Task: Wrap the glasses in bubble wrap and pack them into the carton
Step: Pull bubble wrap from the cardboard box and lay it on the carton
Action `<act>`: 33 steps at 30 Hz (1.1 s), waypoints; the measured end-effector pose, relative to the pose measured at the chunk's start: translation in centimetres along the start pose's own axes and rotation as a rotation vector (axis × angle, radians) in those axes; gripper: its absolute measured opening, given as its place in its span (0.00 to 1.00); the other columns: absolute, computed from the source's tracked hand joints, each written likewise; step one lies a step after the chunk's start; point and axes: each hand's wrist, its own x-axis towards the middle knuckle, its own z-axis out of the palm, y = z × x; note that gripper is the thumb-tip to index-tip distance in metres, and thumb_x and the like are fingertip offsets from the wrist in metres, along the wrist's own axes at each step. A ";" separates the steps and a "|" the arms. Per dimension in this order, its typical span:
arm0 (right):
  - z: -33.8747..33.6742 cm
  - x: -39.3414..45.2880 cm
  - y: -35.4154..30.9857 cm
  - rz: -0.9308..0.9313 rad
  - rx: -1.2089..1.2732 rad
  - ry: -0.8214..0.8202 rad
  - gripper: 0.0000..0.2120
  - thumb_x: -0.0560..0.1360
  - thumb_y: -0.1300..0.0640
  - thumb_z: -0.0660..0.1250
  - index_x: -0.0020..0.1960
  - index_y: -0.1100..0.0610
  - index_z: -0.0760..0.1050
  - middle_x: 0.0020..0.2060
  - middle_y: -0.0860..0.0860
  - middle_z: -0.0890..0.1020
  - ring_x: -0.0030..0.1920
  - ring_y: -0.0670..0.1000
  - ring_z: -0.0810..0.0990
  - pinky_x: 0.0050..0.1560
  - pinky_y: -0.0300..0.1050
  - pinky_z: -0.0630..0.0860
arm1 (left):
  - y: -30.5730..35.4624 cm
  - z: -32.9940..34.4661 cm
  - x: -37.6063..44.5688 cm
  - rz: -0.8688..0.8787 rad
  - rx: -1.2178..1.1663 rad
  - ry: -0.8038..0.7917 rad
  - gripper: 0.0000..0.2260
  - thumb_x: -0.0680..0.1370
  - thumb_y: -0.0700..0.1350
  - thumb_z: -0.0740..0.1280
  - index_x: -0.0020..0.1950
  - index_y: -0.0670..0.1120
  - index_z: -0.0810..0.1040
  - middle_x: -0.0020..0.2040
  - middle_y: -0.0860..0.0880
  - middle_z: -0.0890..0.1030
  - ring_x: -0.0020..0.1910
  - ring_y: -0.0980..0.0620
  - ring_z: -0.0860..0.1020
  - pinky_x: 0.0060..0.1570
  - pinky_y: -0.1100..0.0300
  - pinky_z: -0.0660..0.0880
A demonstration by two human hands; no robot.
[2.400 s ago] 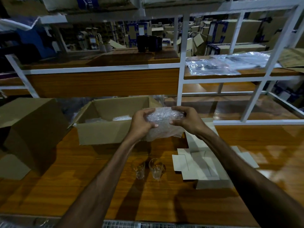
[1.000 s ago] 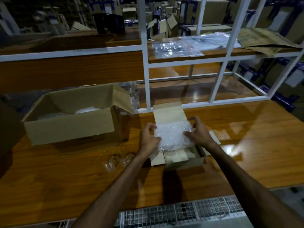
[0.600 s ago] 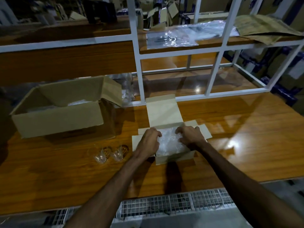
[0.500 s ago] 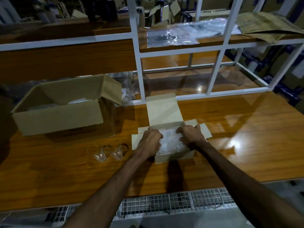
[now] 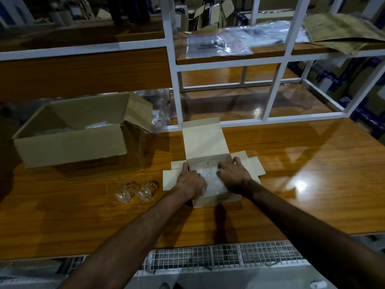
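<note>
Right in front of us, both hands are down in the small carton (image 5: 216,200), pressing the bubble-wrapped bundle (image 5: 211,180) into it. Our left hand (image 5: 190,181) lies on the bundle's left side, our right hand (image 5: 233,174) on its right, fingers bent over the wrap. Whether they clutch it or only push, we cannot tell. We judge that bundle light and springy outside, brittle within, so we would press with flat palms on the padded top, never squeeze.

Just left of the carton, two bare glasses (image 5: 134,191) lie tipped on the wooden table (image 5: 312,184). Those look slick, thin and breakable; we would take each round its body, not by the rim, and mind the glossy tabletop, where they could roll.

Further back to the left, a bigger cardboard box (image 5: 68,146) stands open with some clear wrap inside. Behind it rises a white metal rack (image 5: 177,97), plastic sheets (image 5: 218,43) on its shelf. Beyond, dim stacks of cartons, too dark to read.
</note>
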 end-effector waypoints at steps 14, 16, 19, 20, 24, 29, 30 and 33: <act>2.0 2.6 -0.6 -0.068 -0.186 -0.313 0.33 0.85 0.43 0.55 0.85 0.46 0.44 0.84 0.58 0.50 0.84 0.61 0.47 0.79 0.69 0.33 | 1.1 -1.8 1.4 -0.035 0.307 -0.185 0.31 0.79 0.65 0.65 0.78 0.52 0.68 0.71 0.43 0.77 0.75 0.36 0.67 0.76 0.30 0.49; 1.8 2.6 -0.7 -0.068 -0.166 -0.286 0.32 0.86 0.44 0.54 0.85 0.49 0.46 0.84 0.58 0.52 0.84 0.61 0.50 0.79 0.70 0.35 | 0.7 -2.3 1.2 -0.021 0.310 -0.153 0.28 0.79 0.64 0.67 0.75 0.52 0.71 0.68 0.44 0.79 0.73 0.37 0.70 0.76 0.33 0.53; 1.5 2.9 -0.3 -0.088 -0.110 -0.224 0.25 0.86 0.46 0.56 0.80 0.53 0.63 0.80 0.58 0.67 0.80 0.59 0.63 0.79 0.72 0.37 | -0.3 -2.7 0.6 0.004 0.230 -0.069 0.17 0.81 0.59 0.67 0.65 0.51 0.77 0.61 0.47 0.83 0.65 0.44 0.76 0.74 0.39 0.57; 1.6 3.1 0.0 -0.090 -0.086 -0.200 0.22 0.85 0.44 0.58 0.75 0.53 0.70 0.75 0.56 0.73 0.78 0.58 0.68 0.78 0.73 0.36 | -0.5 -2.7 0.5 0.008 0.231 -0.046 0.16 0.81 0.59 0.67 0.63 0.51 0.78 0.60 0.48 0.83 0.63 0.45 0.77 0.74 0.40 0.58; 2.6 3.6 0.4 -0.114 -0.110 -0.120 0.24 0.79 0.35 0.64 0.63 0.52 0.78 0.64 0.51 0.83 0.69 0.55 0.78 0.79 0.71 0.39 | -0.4 -2.3 0.4 -0.023 0.272 -0.023 0.21 0.78 0.63 0.70 0.63 0.51 0.78 0.59 0.47 0.83 0.63 0.43 0.77 0.72 0.41 0.60; 2.3 3.4 0.3 -0.074 -0.170 -0.070 0.23 0.76 0.36 0.69 0.61 0.53 0.78 0.59 0.51 0.85 0.65 0.55 0.80 0.79 0.69 0.39 | 0.4 -2.9 0.6 -0.068 0.239 -0.047 0.21 0.76 0.64 0.71 0.62 0.52 0.78 0.56 0.47 0.83 0.61 0.44 0.77 0.70 0.42 0.60; 2.1 3.4 0.3 -0.071 -0.170 -0.073 0.23 0.77 0.37 0.69 0.62 0.53 0.78 0.59 0.51 0.85 0.65 0.55 0.80 0.79 0.70 0.38 | 0.4 -2.9 0.6 -0.071 0.255 -0.058 0.22 0.76 0.63 0.71 0.63 0.51 0.78 0.57 0.46 0.83 0.62 0.43 0.77 0.71 0.42 0.60; 1.9 3.1 0.5 -0.080 -0.182 -0.091 0.20 0.77 0.39 0.69 0.59 0.53 0.79 0.58 0.51 0.85 0.64 0.55 0.80 0.76 0.74 0.32 | 0.7 -3.1 0.3 -0.055 0.351 -0.051 0.21 0.77 0.60 0.71 0.66 0.51 0.77 0.60 0.46 0.82 0.64 0.43 0.76 0.71 0.43 0.62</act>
